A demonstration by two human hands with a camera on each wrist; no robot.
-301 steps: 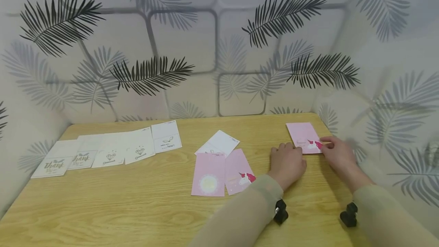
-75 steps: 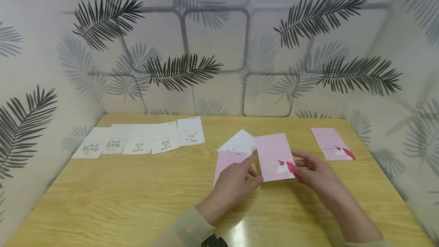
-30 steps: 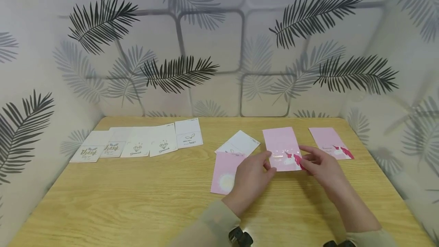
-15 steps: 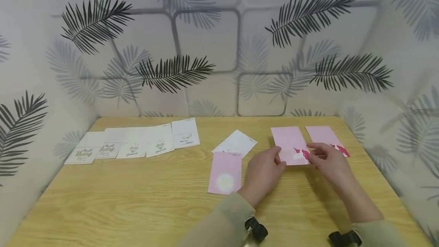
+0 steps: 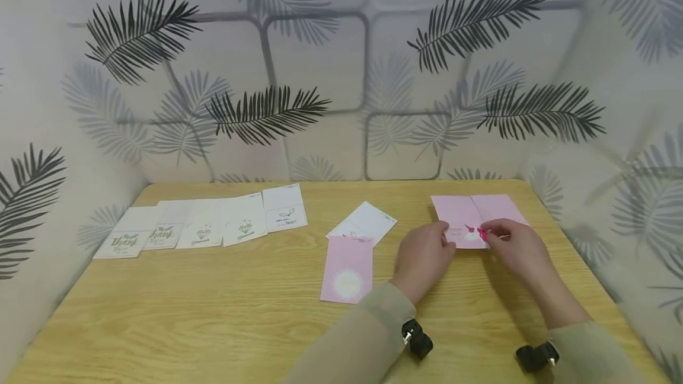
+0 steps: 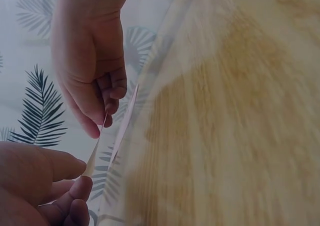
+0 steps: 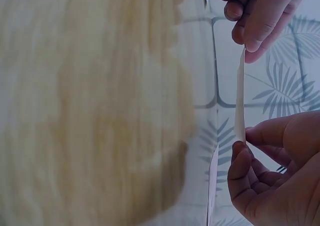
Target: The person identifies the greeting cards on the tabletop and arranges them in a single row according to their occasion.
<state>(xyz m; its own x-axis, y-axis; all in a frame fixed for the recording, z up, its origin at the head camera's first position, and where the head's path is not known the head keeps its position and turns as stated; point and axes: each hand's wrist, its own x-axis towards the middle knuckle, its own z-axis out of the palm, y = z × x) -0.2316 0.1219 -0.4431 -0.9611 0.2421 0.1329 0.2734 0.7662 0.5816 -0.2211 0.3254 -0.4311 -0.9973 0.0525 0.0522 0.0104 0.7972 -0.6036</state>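
Note:
A pink card with a unicorn print is held between both hands at the right of the table. My left hand pinches its left edge, and my right hand pinches its lower right corner. Both wrist views show the card edge-on and raised above the tabletop, thumbs and fingers gripping its opposite ends. Just right of it lies a second pink card, partly covered by the held card and my right hand.
Mid-table, a pink card with a pale round print overlaps a tilted white card. Several white cards stand out in an overlapping row at the left, from a thank-you card to a winged-heart card. A patterned wall backs the table.
Ten seconds ago both hands were at the first unicorn card on the right. Since then they have picked up the second unicorn card from the middle and carried it rightward, beside the first.

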